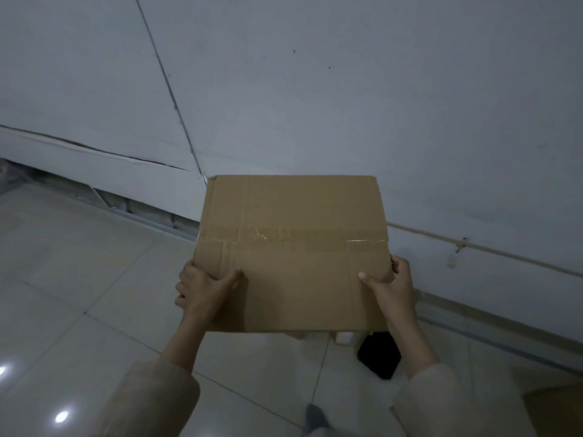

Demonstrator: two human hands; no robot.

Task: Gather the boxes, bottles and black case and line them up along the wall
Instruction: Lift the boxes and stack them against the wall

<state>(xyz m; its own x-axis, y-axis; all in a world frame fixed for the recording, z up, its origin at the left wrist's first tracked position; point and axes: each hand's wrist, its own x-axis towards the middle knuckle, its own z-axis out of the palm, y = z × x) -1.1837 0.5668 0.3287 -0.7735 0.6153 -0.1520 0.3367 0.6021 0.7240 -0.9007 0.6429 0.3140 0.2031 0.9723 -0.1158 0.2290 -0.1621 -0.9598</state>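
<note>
nothing can be read anywhere in view. the cardboard box point(291, 247) held between the left hand point(202, 287) and the right hand point(389, 287) shows only bare brown board and a strip of clear tape point(293, 239) above the thumbs, with no print, label or number. the black case point(378, 356) below the right hand is too dark to show any marking.
</note>
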